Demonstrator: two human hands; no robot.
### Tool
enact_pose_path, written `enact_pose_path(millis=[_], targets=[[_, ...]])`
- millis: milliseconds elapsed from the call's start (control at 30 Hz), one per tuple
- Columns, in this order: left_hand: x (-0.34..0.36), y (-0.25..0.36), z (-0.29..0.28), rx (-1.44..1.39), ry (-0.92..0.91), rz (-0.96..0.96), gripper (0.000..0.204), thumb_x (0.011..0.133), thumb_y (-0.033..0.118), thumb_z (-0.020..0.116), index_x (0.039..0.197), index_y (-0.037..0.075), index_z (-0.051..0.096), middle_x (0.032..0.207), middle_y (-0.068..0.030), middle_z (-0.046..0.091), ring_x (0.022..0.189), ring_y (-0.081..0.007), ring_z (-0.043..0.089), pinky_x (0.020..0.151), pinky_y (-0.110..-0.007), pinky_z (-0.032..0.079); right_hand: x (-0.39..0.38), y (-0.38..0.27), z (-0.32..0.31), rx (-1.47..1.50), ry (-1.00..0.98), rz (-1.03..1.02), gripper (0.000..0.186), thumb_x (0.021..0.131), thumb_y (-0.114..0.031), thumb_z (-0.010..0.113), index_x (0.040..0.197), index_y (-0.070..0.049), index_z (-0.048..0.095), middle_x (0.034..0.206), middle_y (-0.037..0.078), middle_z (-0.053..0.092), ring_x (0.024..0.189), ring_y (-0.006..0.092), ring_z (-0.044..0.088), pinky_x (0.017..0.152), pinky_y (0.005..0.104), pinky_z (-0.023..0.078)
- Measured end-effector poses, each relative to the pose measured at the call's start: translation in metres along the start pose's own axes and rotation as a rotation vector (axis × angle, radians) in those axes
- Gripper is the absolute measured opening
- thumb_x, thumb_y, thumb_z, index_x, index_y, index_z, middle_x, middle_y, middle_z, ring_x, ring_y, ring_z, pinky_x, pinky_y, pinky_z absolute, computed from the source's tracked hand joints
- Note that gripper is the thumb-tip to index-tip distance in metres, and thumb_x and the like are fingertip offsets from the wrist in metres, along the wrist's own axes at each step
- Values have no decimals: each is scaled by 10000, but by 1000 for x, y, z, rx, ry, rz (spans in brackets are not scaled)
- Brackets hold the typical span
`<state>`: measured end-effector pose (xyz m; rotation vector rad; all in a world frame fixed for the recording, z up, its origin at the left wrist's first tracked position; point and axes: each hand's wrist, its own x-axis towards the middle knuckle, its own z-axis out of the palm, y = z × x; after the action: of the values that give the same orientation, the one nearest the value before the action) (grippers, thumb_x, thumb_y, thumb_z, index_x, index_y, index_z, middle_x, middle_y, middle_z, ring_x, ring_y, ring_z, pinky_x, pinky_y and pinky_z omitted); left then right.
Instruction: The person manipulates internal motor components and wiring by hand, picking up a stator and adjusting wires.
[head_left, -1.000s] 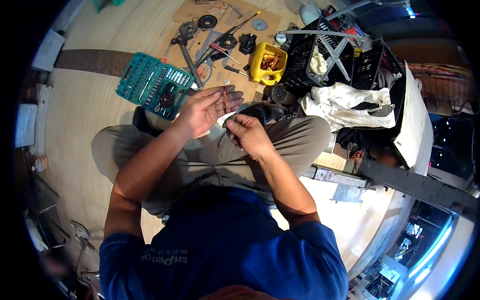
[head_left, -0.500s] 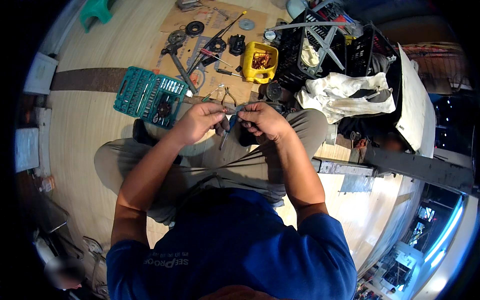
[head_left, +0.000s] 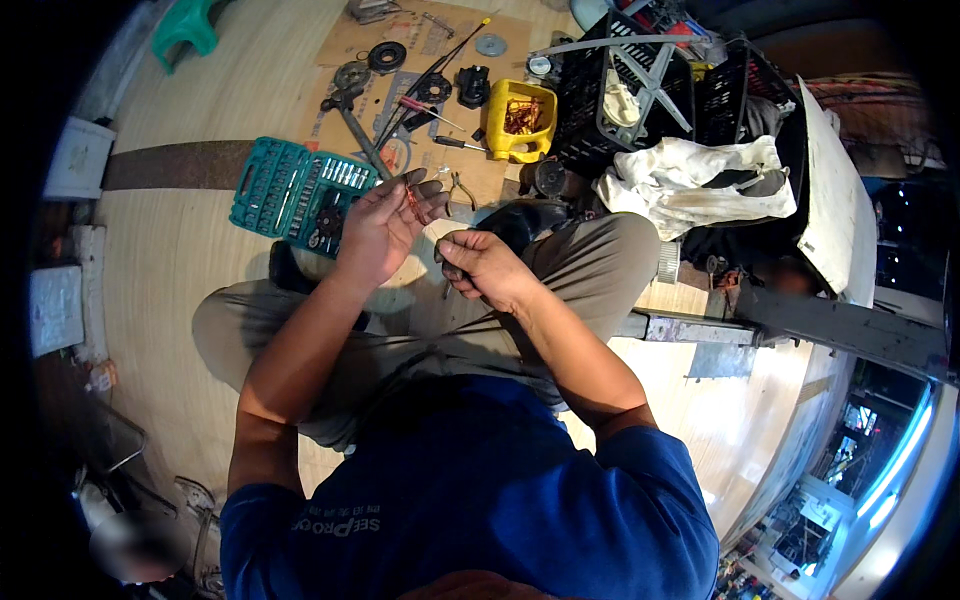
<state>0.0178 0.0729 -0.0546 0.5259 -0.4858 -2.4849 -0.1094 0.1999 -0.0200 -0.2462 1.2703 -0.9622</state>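
Observation:
Slightly ahead of my lap, my left hand (head_left: 385,228) is raised with its fingers loosely curled around a few strands of reddish copper wire (head_left: 414,203). Lower and to the right, my right hand (head_left: 485,268) is closed in a pinch; what it grips is mostly hidden by the fingers. The two hands are apart. Pliers (head_left: 462,188) with spread handles lie on the cardboard just beyond them. Further off stands a cut-open yellow jug (head_left: 530,152) holding a tangle of copper wire (head_left: 522,116).
An open green socket set (head_left: 290,190) lies left of a hammer (head_left: 355,130). Screwdrivers (head_left: 430,112) and round dark parts (head_left: 386,57) are spread on cardboard (head_left: 480,20). Black crates (head_left: 590,125) and a white cloth (head_left: 700,185) are at right. A green stool (head_left: 184,32) stands far left.
My hands have separated: the left has risen up and left with the copper wire, and the right has dropped slightly. The blue-handled tool seen between them is now largely hidden.

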Motion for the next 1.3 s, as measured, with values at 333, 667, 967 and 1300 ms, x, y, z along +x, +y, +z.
enact_pose_path(millis=[333, 667, 967, 1300], targets=[[-10, 7, 10, 53, -200, -238, 204, 964, 95, 483, 1069, -24, 611, 692, -36, 527, 601, -115, 455, 570, -265, 366, 1, -30, -49, -179, -179, 66, 164, 932, -204, 602, 849, -67, 568, 620, -38, 430, 479, 42, 338, 402, 195, 233], [-12, -8, 15, 982, -1, -215, 222, 966, 125, 504, 1102, -29, 589, 881, -45, 637, 780, -111, 593, 713, -270, 487, -11, -45, -31, 75, -3, 73, 104, 932, -163, 573, 896, -66, 571, 658, -5, 480, 482, 58, 384, 387, 196, 262], [-4, -5, 7, 27, -52, 9, 257, 986, 131, 456, 1132, -52, 563, 950, -151, 645, 920, -262, 628, 865, -386, 490, 1, -6, -6, 154, -163, 99, 103, 938, -193, 591, 893, -104, 564, 636, -23, 417, 493, 58, 333, 413, 192, 236], [-13, 19, 17, 107, -252, -279, 221, 970, 149, 489, 1025, -27, 611, 643, -12, 458, 500, -71, 326, 503, -234, 302, -8, -33, -44, 178, -260, 133, 134, 946, -197, 575, 878, -90, 531, 623, -29, 397, 475, 46, 310, 391, 185, 213]])
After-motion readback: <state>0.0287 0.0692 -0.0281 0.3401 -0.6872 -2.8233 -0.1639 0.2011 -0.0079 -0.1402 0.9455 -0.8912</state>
